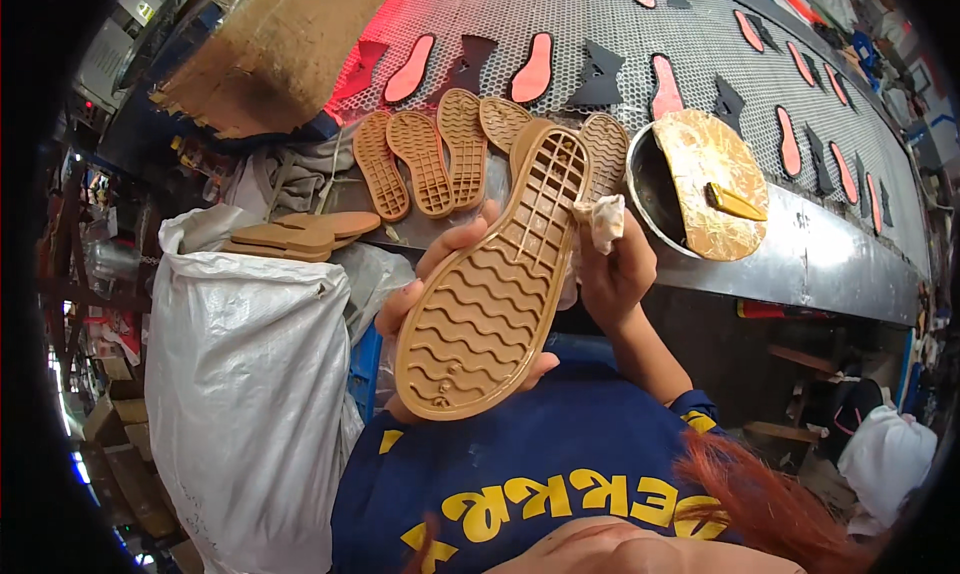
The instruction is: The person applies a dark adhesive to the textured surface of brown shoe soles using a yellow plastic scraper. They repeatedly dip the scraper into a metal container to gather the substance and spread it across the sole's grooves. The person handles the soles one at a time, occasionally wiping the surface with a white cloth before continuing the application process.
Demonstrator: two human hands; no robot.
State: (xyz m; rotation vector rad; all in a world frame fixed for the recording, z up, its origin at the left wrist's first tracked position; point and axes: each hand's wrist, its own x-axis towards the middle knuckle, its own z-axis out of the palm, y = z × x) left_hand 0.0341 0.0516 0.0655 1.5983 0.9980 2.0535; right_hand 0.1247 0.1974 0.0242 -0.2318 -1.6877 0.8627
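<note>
A tan shoe sole [485, 309] with a wavy and gridded tread stands tilted in front of me, tread side facing up. My left hand [455, 249] grips it from behind, its fingers wrapped round the left edge and one fingertip showing at the lower right edge. Beside the sole's upper right edge, my right hand [618, 274] pinches a crumpled white cloth [602, 220]. Whether the cloth touches the sole I cannot tell. Several more tan soles [420, 164] lie tread up along the table edge, partly hidden behind the held one.
A mesh belt [450, 54] carries pink-topped insoles [532, 67] and black cut pieces [598, 76]. At right a round pot [650, 199] is partly covered by a tan board [705, 164] bearing a yellow tool [737, 202]. Soles [300, 236] rest on a white sack [245, 374] at left.
</note>
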